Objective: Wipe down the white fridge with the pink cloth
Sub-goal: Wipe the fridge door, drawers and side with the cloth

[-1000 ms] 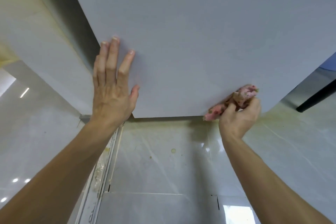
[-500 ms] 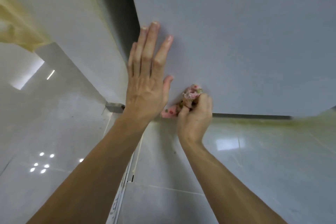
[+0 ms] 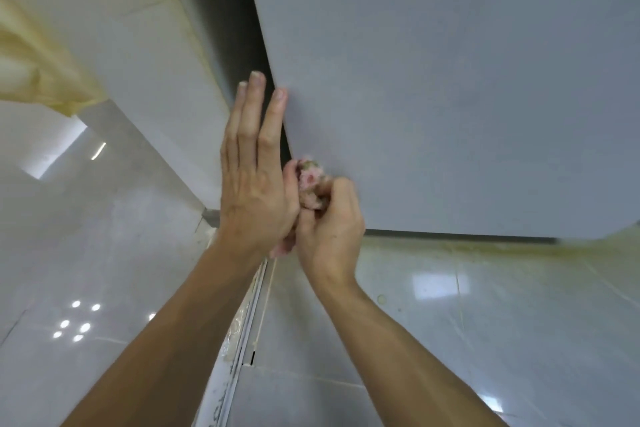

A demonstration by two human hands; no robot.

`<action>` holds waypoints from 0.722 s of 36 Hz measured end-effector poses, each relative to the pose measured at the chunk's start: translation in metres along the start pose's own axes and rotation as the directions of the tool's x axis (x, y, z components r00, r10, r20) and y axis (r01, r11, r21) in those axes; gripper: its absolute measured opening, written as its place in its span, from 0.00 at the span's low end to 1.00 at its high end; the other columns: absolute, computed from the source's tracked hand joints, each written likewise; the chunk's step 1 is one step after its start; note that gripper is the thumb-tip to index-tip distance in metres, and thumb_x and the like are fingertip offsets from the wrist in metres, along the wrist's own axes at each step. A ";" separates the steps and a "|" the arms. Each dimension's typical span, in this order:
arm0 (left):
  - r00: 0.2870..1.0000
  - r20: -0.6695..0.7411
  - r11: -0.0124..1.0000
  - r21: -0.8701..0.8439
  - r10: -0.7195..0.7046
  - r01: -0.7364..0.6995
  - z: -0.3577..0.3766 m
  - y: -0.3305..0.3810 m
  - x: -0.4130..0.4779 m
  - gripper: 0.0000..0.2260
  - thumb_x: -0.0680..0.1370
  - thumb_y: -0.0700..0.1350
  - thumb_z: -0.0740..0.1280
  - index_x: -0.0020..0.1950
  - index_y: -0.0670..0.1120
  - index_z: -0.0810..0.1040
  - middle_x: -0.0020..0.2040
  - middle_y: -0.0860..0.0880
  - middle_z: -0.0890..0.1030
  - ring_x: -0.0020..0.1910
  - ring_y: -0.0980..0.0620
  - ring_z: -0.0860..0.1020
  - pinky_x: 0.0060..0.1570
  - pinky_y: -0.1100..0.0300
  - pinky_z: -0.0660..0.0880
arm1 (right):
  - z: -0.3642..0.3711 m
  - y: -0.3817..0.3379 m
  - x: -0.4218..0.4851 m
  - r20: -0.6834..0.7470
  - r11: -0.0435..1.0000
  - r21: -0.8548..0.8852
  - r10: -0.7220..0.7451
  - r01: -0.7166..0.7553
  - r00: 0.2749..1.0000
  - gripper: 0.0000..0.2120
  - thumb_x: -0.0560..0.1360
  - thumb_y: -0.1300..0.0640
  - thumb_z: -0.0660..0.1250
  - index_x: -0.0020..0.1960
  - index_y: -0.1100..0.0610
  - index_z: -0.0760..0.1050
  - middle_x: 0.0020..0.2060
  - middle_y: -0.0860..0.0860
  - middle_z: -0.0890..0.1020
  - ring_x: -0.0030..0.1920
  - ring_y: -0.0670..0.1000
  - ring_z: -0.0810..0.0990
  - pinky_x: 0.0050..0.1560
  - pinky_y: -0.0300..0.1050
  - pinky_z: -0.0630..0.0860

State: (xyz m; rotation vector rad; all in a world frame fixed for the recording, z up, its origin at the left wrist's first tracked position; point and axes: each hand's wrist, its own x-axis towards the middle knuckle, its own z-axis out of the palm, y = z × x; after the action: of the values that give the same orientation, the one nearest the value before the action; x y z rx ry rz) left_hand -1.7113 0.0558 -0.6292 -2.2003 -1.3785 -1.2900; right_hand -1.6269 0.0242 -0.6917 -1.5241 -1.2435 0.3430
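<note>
Against the white fridge [image 3: 450, 97], left hand [image 3: 254, 184] lies flat; right hand [image 3: 329, 232] grips pink cloth [image 3: 310, 189].

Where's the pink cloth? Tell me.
Head view: the pink cloth is bunched in the right hand at the lower left corner of the white fridge, beside the left hand.

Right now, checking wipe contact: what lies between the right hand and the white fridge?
The bunched pink cloth, gripped in the right hand, sits between it and the white fridge, near the panel's lower corner; the head view shows this.
</note>
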 end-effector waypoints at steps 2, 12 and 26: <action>1.000 0.014 1.000 0.006 -0.001 0.001 0.000 0.001 0.000 0.37 0.74 0.29 0.71 0.81 0.34 0.60 0.82 0.38 0.56 0.83 0.36 0.57 0.82 0.44 0.57 | -0.025 0.010 0.009 -0.041 0.999 0.015 0.037 -0.036 0.998 0.11 0.75 0.67 0.69 0.46 0.54 0.70 0.41 0.45 0.74 0.40 0.41 0.73 0.40 0.34 0.69; 0.998 0.049 0.999 0.021 -0.034 0.033 0.001 0.006 0.001 0.39 0.75 0.31 0.71 0.82 0.36 0.55 0.83 0.39 0.54 0.84 0.42 0.53 0.83 0.50 0.53 | -0.158 0.087 0.067 -0.468 0.827 0.370 0.560 -0.424 0.684 0.12 0.78 0.63 0.69 0.55 0.53 0.69 0.52 0.53 0.80 0.50 0.49 0.79 0.61 0.45 0.78; 0.997 0.038 0.996 0.041 -0.074 0.073 -0.003 0.017 0.003 0.40 0.76 0.31 0.71 0.83 0.37 0.55 0.84 0.38 0.54 0.85 0.43 0.54 0.82 0.55 0.53 | -0.099 0.011 0.048 -0.411 0.973 0.175 0.211 -0.151 0.887 0.07 0.75 0.64 0.73 0.53 0.59 0.79 0.47 0.51 0.78 0.43 0.41 0.73 0.48 0.27 0.67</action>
State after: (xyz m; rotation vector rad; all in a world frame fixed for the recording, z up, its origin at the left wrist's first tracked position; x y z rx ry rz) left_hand -1.6988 0.0471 -0.6215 -2.1787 -1.5000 -1.2385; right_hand -1.5272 0.0118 -0.6465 -1.4976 -0.7183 0.1945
